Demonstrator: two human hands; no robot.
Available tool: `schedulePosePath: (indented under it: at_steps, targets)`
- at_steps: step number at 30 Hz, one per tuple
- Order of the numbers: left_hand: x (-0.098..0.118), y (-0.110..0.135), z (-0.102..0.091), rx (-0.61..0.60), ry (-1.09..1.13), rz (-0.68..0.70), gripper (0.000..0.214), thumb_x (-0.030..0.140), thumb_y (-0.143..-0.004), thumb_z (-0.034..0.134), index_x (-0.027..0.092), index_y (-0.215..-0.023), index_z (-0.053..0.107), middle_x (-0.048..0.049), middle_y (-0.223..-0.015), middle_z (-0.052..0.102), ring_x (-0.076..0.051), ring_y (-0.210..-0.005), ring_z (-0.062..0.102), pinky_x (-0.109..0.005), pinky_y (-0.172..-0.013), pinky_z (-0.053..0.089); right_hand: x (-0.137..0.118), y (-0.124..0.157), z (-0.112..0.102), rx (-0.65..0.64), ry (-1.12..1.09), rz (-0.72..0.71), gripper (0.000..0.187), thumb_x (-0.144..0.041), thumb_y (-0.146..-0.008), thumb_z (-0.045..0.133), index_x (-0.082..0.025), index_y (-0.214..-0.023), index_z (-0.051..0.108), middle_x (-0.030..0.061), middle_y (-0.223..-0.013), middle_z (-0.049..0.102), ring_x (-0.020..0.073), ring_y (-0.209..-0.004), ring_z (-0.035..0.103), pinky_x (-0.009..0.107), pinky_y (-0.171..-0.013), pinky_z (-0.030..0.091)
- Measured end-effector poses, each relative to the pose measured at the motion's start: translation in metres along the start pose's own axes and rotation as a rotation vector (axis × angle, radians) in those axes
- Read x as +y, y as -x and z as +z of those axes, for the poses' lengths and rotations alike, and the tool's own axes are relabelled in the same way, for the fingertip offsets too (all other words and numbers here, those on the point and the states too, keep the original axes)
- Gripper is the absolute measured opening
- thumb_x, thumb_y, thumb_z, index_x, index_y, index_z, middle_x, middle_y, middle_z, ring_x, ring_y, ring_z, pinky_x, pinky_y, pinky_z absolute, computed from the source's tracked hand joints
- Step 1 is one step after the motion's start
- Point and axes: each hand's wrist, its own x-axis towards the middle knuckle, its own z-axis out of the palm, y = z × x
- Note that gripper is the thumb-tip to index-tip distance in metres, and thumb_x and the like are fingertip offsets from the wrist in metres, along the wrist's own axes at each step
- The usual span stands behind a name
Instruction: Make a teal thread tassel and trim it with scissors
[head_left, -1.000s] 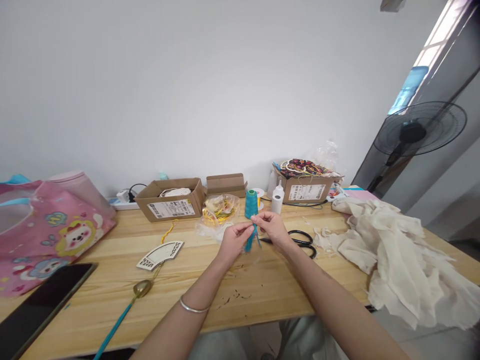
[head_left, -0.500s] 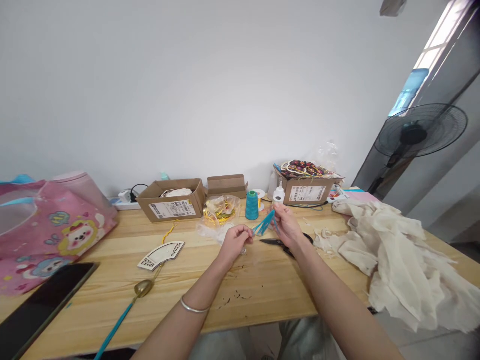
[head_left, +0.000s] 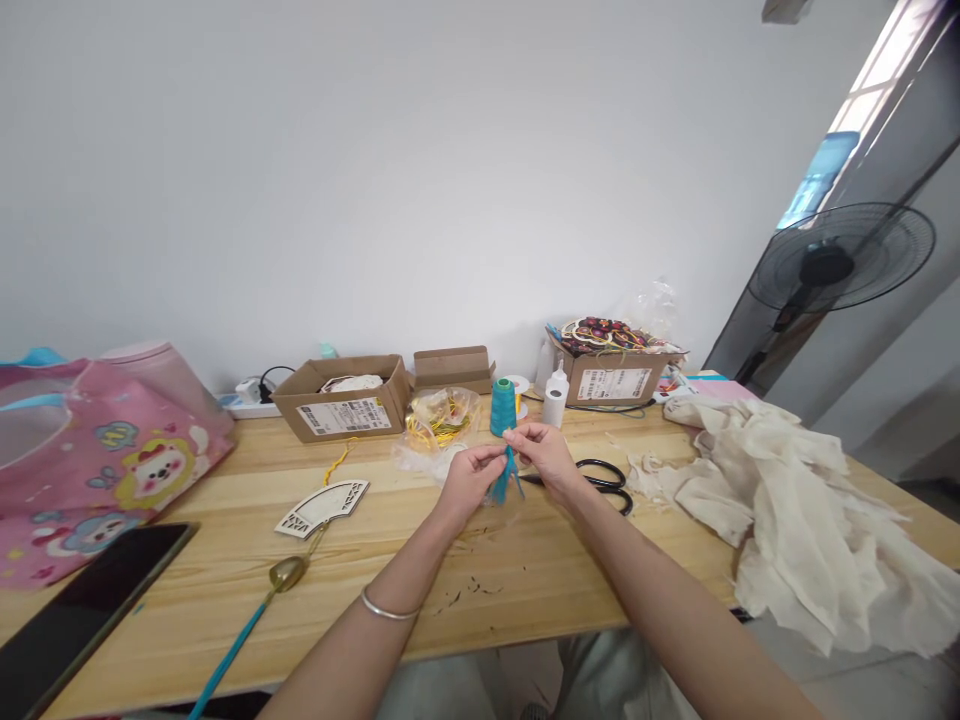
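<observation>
Between my two hands a small bunch of teal thread (head_left: 504, 482) hangs downward, its strands loose at the bottom. My left hand (head_left: 472, 478) pinches it near the top from the left. Fingertips of my right hand (head_left: 546, 452) close on its upper end from the other side, touching the left fingertips. Just behind stands a cone of teal thread (head_left: 503, 408). A white squeeze bottle (head_left: 555, 398) is upright beyond my right hand. Black-handled scissors (head_left: 604, 482) lie by my right wrist, with the blades partly hidden behind the hand.
At left lie a fan-shaped ornament (head_left: 322, 508) with a gold bead and teal tassel, a phone (head_left: 90, 610) and a pink bag (head_left: 127, 460). Cardboard boxes (head_left: 349, 415) and a bag of yellow cord (head_left: 442, 420) line the back. Cream cloth (head_left: 795, 500) covers the right side.
My right hand has moved left and down to meet my left hand. The teal strands, which slanted leftward from the right hand, now hang straight down between both hands.
</observation>
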Motion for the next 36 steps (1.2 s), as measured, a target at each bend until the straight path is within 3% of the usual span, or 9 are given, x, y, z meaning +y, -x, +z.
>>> schedulePosePath:
  at_steps: [3, 9, 11, 14, 18, 21, 25, 31, 36]
  targets:
    - [-0.002, 0.001, 0.000, -0.068, -0.018, -0.026, 0.012, 0.023, -0.061, 0.054, 0.014, -0.067, 0.060, 0.0051, -0.045, 0.052, -0.007, -0.039, 0.045, -0.019, -0.043, 0.036, -0.004, 0.001, 0.000, -0.003, -0.038, -0.025, 0.030, -0.038, -0.052, 0.072, -0.014, -0.051, 0.055, -0.0068, -0.040, 0.042, 0.0024, -0.038, 0.027, 0.020, -0.040, 0.016]
    - [-0.008, 0.001, 0.001, -0.101, 0.005, -0.039, 0.005, 0.016, -0.058, 0.050, 0.015, -0.053, 0.052, 0.0083, -0.036, 0.040, -0.005, -0.034, 0.035, -0.020, -0.044, 0.039, -0.020, 0.001, -0.009, 0.011, -0.145, -0.097, 0.043, -0.049, -0.055, 0.067, -0.017, -0.047, 0.039, -0.0094, -0.041, 0.025, 0.0035, -0.039, 0.020, 0.020, -0.039, 0.019]
    - [-0.007, 0.001, -0.001, -0.035, 0.029, -0.016, 0.007, 0.019, -0.060, 0.051, 0.014, -0.060, 0.056, 0.0058, -0.044, 0.048, -0.006, -0.041, 0.043, -0.020, -0.049, 0.041, -0.022, 0.000, -0.011, 0.022, -0.154, -0.109, 0.043, -0.051, -0.056, 0.066, -0.018, -0.048, 0.039, -0.0094, -0.041, 0.024, 0.0039, -0.039, 0.020, 0.020, -0.039, 0.020]
    - [-0.002, 0.001, -0.003, 0.069, 0.093, 0.068, 0.021, 0.027, -0.068, 0.051, 0.015, -0.081, 0.061, -0.0014, -0.074, 0.063, -0.011, -0.070, 0.057, -0.023, -0.068, 0.045, -0.019, 0.000, -0.010, 0.030, -0.130, -0.102, 0.038, -0.048, -0.055, 0.068, -0.017, -0.051, 0.046, -0.0091, -0.040, 0.029, 0.0034, -0.038, 0.023, 0.020, -0.039, 0.019]
    - [0.001, 0.001, -0.002, 0.031, 0.074, 0.122, 0.032, 0.035, -0.066, 0.060, 0.013, -0.089, 0.065, -0.0065, -0.085, 0.067, -0.017, -0.084, 0.058, -0.030, -0.079, 0.043, -0.007, 0.001, -0.003, 0.015, -0.051, -0.054, 0.030, -0.039, -0.052, 0.072, -0.014, -0.054, 0.056, -0.0068, -0.042, 0.041, 0.0029, -0.039, 0.028, 0.020, -0.040, 0.018]
    - [-0.001, 0.001, 0.000, -0.015, 0.000, 0.090, 0.031, 0.037, -0.063, 0.063, 0.013, -0.083, 0.067, -0.0050, -0.078, 0.068, -0.017, -0.075, 0.059, -0.029, -0.073, 0.044, -0.001, 0.001, 0.001, 0.018, 0.000, -0.024, 0.028, -0.037, -0.052, 0.073, -0.013, -0.054, 0.059, -0.0059, -0.042, 0.044, 0.0028, -0.039, 0.028, 0.020, -0.041, 0.018]
    - [-0.001, 0.001, 0.000, 0.022, 0.003, 0.032, 0.028, 0.034, -0.062, 0.064, 0.013, -0.080, 0.067, -0.0026, -0.069, 0.067, -0.013, -0.063, 0.057, -0.025, -0.062, 0.044, -0.001, 0.001, 0.000, 0.031, 0.026, -0.018, 0.028, -0.038, -0.051, 0.072, -0.014, -0.055, 0.059, -0.0060, -0.042, 0.046, 0.0030, -0.039, 0.028, 0.020, -0.041, 0.018]
    - [0.005, 0.004, 0.001, -0.062, -0.010, 0.003, 0.010, 0.022, -0.063, 0.052, 0.014, -0.061, 0.057, 0.0041, -0.049, 0.053, -0.005, -0.041, 0.043, -0.018, -0.043, 0.033, -0.001, 0.004, 0.002, -0.024, 0.015, -0.016, 0.027, -0.035, -0.049, 0.074, -0.014, -0.054, 0.059, -0.0052, -0.044, 0.047, 0.0034, -0.041, 0.030, 0.020, -0.041, 0.019]
    - [0.003, 0.006, 0.000, -0.168, -0.019, -0.034, 0.006, 0.015, -0.057, 0.047, 0.014, -0.055, 0.052, 0.0045, -0.047, 0.051, -0.004, -0.037, 0.039, -0.017, -0.040, 0.029, -0.008, 0.004, -0.002, -0.047, -0.088, -0.054, 0.032, -0.041, -0.053, 0.071, -0.015, -0.052, 0.052, -0.0077, -0.042, 0.035, 0.0030, -0.040, 0.023, 0.020, -0.041, 0.018]
